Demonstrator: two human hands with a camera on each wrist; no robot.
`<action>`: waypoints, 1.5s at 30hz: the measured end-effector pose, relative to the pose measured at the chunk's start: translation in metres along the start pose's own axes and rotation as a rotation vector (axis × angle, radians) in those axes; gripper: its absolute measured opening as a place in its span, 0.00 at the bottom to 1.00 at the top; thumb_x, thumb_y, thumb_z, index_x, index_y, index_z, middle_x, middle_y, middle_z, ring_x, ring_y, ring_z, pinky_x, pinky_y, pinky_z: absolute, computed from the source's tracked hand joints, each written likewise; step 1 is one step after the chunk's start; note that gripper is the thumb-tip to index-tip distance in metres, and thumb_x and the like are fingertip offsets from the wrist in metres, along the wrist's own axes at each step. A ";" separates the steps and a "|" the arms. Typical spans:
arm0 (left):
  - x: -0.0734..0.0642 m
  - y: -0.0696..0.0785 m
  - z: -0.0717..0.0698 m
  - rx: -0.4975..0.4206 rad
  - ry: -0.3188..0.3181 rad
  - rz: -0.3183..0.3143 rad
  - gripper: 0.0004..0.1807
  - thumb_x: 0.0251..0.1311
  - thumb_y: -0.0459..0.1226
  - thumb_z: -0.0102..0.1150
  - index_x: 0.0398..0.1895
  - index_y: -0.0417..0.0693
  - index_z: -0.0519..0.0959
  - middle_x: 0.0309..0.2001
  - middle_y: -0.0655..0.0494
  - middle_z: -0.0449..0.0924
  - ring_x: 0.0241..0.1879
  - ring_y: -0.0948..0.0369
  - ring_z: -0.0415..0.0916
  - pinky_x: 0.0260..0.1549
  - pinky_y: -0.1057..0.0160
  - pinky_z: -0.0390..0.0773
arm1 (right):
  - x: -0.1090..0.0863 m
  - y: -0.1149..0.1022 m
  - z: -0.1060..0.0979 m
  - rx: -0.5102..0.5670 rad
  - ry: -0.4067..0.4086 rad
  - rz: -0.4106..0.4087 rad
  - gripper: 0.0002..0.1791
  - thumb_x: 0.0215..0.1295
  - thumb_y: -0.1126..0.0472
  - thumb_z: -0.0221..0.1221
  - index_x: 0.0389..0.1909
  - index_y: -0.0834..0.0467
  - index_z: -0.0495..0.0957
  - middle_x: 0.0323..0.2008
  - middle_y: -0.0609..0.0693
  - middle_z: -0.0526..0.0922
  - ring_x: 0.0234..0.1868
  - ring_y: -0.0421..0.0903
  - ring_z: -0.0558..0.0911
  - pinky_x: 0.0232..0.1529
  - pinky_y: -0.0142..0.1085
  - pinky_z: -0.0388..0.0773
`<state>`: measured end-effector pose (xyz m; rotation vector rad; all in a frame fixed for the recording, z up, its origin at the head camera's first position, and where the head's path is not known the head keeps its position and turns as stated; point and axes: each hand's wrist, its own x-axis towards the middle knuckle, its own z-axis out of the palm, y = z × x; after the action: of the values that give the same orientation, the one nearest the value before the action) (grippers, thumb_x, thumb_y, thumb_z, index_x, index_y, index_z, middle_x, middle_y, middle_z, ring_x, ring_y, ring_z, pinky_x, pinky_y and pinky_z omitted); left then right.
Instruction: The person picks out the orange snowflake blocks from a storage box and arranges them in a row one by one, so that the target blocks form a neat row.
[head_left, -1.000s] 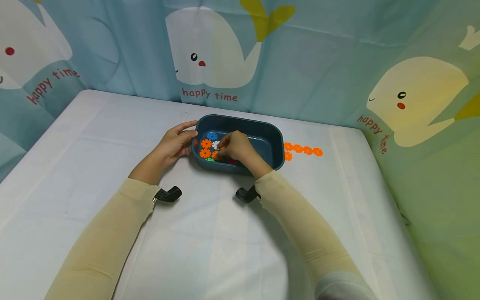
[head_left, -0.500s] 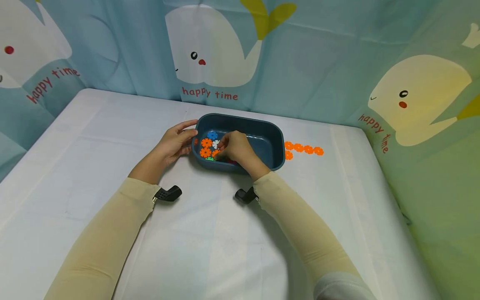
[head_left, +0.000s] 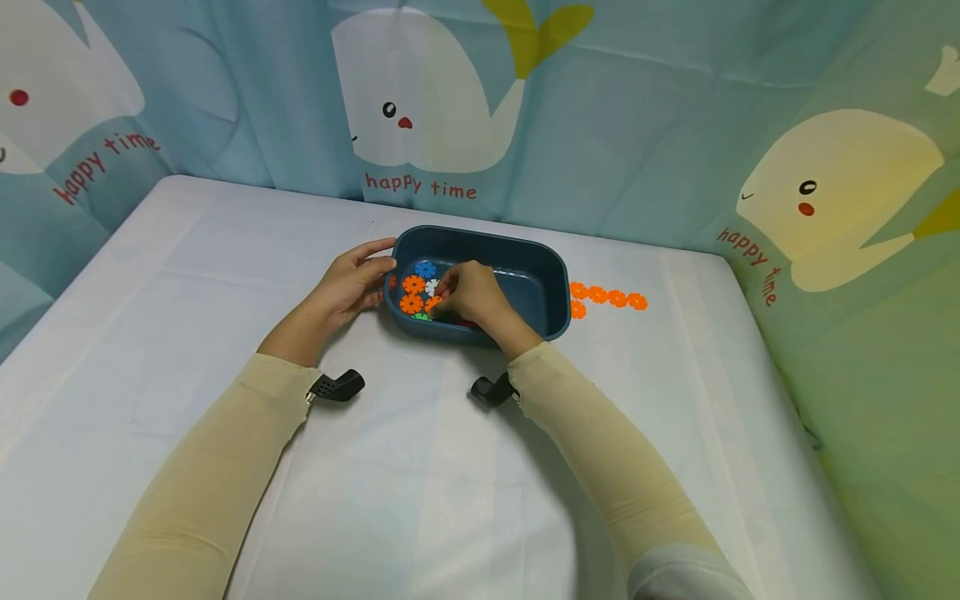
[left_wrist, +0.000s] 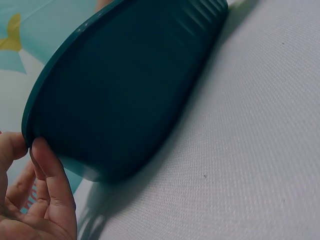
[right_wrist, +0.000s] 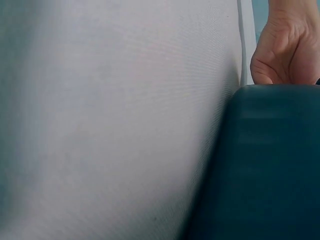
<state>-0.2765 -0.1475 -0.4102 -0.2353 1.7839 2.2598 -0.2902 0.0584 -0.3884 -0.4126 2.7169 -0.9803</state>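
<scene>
A dark blue-green plastic tub stands toward the far side of the table, several notched snowflake building discs in its left part. Among them are a blue disc, an orange disc, a white disc and a green disc. My left hand holds the tub's left end, finger and thumb at the rim in the left wrist view. My right hand reaches down into the tub with bent fingers, beside the white disc and another orange disc. I cannot tell whether it pinches one.
Right of the tub, several orange discs lie in a row on the white-covered table, one more in front of the row's left end. A printed whale curtain rises behind the table and along its sides.
Both hands and the tub hold almost the same place. The whole view shifts very slightly; the right forearm has eased a little to the left since the first frame.
</scene>
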 end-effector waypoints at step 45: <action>0.000 0.001 -0.001 0.029 0.000 -0.013 0.28 0.69 0.38 0.57 0.71 0.55 0.67 0.53 0.53 0.74 0.36 0.64 0.78 0.24 0.74 0.77 | -0.006 -0.001 -0.012 0.044 -0.029 0.082 0.08 0.57 0.63 0.70 0.37 0.60 0.85 0.39 0.54 0.84 0.39 0.47 0.77 0.40 0.35 0.74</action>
<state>-0.2767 -0.1487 -0.4095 -0.2411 1.8086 2.2230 -0.2875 0.0664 -0.3781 -0.3032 2.6587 -1.0017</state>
